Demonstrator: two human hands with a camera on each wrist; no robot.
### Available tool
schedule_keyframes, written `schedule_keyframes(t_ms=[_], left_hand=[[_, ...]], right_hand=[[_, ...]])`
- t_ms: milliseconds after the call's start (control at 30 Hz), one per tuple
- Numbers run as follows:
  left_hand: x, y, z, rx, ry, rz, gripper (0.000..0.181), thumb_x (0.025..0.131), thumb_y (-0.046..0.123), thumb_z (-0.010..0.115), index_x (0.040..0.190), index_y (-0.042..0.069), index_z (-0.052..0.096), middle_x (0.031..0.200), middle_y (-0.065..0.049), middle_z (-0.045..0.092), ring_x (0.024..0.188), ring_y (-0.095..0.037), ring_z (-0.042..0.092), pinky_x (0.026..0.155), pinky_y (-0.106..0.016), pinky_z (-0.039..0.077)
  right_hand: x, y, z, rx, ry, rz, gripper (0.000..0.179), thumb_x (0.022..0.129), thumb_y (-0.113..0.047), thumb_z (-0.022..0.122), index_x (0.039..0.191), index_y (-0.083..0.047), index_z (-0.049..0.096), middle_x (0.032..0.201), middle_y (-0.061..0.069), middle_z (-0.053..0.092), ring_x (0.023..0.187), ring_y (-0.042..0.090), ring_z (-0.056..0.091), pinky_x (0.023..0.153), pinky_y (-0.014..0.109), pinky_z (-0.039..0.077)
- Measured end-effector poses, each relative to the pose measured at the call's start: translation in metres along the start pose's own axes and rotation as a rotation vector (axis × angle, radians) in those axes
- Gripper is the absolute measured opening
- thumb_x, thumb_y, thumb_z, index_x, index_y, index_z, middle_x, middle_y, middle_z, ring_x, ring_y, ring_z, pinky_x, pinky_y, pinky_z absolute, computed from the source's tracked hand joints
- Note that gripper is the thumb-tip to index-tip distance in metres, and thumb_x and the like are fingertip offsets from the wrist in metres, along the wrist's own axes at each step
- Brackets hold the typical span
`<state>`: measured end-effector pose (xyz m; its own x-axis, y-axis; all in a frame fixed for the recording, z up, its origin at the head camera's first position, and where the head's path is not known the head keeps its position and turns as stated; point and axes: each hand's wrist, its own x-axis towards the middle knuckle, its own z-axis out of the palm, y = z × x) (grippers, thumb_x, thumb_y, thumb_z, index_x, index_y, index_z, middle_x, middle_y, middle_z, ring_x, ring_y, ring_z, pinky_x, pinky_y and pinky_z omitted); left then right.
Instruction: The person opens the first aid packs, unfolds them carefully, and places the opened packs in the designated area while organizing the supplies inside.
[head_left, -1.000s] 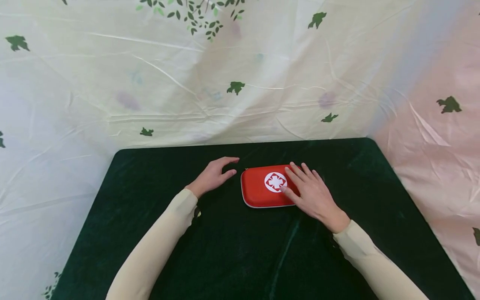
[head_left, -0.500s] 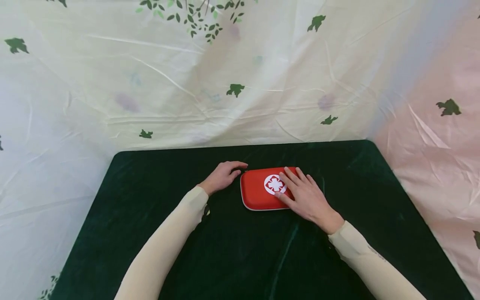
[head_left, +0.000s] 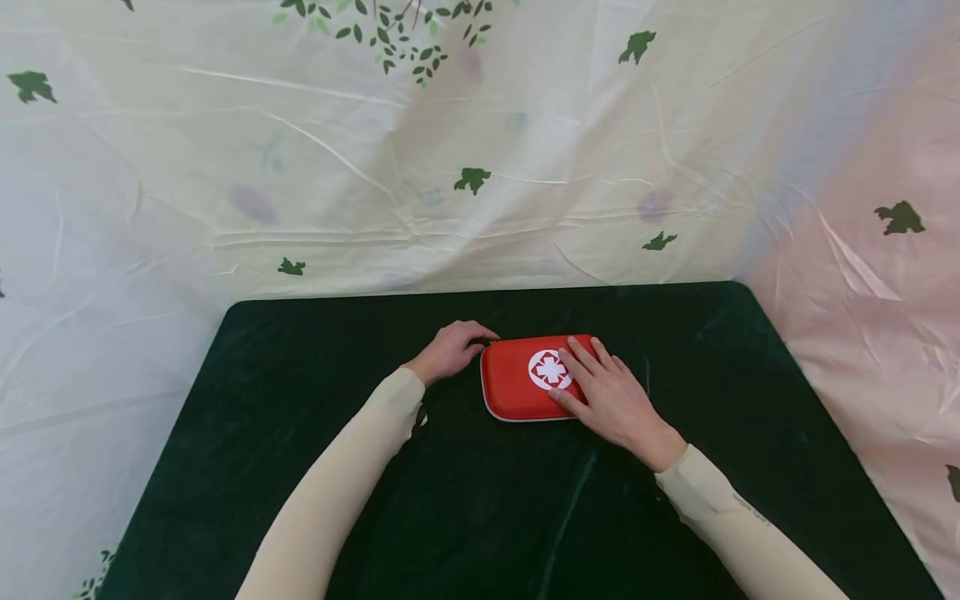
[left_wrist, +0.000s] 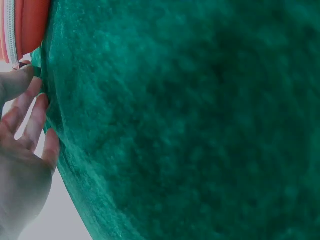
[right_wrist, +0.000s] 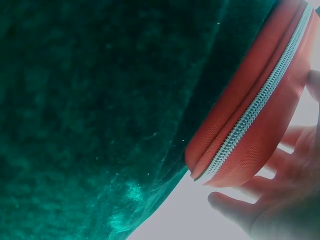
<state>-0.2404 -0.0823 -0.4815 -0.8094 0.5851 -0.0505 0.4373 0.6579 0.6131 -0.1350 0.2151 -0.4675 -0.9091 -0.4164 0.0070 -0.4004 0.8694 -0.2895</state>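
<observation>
A red zippered first-aid case (head_left: 506, 383) with a white cross emblem lies closed on the dark green cloth. My right hand (head_left: 618, 404) rests on the right part of its lid, fingers spread and fairly straight, partly covering the emblem. At the far left corner, my left hand (head_left: 452, 348) pinches a small dark zipper pull (left_wrist: 36, 71) between thumb and forefinger; much of the pull is hidden. The other left fingers hang loosely curled below, as the left wrist view shows. Silver zipper teeth (right_wrist: 252, 111) run closed along the near right side in the right wrist view.
The green velvet-covered table (head_left: 480, 508) spreads around the case, its far edge just beyond the hands. A pale curtain (head_left: 360, 167) with leaf prints hangs behind, and a pinkish one (head_left: 885, 283) stands at the right.
My left hand has moved right to the case's far left corner and now pinches the zipper pull. The right hand has slid slightly left on the lid.
</observation>
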Motion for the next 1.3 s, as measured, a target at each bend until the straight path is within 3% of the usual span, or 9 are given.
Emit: schedule_keyframes(t_ms=[200,500,767,1000,1300], left_hand=[[0.004,0.001,0.001,0.038,0.022,-0.022,0.023,0.102,0.01,0.064,0.123,0.007,0.072,0.123,-0.009,0.069,0.116,-0.027,0.06,0.109,-0.047,0.044],[0.001,-0.002,-0.001,-0.024,0.066,-0.063,0.018,0.103,0.015,0.066,0.118,0.01,0.075,0.116,-0.005,0.07,0.101,-0.019,0.062,0.097,-0.038,0.053],[-0.003,0.0,-0.005,0.098,0.107,-0.014,0.021,0.102,0.017,0.067,0.119,0.011,0.077,0.114,-0.004,0.073,0.104,-0.02,0.065,0.101,-0.041,0.05],[-0.006,0.0,-0.009,0.204,0.103,0.049,0.021,0.102,0.017,0.068,0.118,0.011,0.079,0.11,-0.004,0.074,0.104,-0.022,0.065,0.098,-0.041,0.05],[-0.011,0.0,-0.012,0.209,0.099,0.043,0.021,0.101,0.018,0.068,0.118,0.011,0.079,0.108,-0.004,0.073,0.101,-0.022,0.064,0.096,-0.04,0.05]], right_hand=[[0.0,0.0,-0.001,0.006,-0.01,0.004,0.08,0.1,-0.057,0.058,0.163,-0.013,0.034,0.171,0.012,0.023,0.155,0.044,0.016,0.117,0.068,0.026],[-0.001,0.001,-0.001,0.033,-0.022,0.018,0.079,0.101,-0.056,0.057,0.163,-0.013,0.034,0.171,0.012,0.023,0.156,0.044,0.014,0.117,0.067,0.027],[0.001,-0.002,-0.001,0.024,-0.031,0.03,0.085,0.099,-0.063,0.055,0.162,-0.01,0.035,0.17,0.014,0.024,0.155,0.046,0.014,0.121,0.065,0.021],[0.001,-0.004,-0.002,0.011,-0.034,0.031,0.092,0.097,-0.069,0.055,0.162,-0.007,0.034,0.169,0.016,0.025,0.154,0.048,0.015,0.121,0.063,0.023],[0.0,-0.003,-0.001,0.007,-0.037,0.03,0.091,0.097,-0.068,0.054,0.162,-0.007,0.033,0.169,0.016,0.024,0.154,0.048,0.015,0.121,0.061,0.024]])
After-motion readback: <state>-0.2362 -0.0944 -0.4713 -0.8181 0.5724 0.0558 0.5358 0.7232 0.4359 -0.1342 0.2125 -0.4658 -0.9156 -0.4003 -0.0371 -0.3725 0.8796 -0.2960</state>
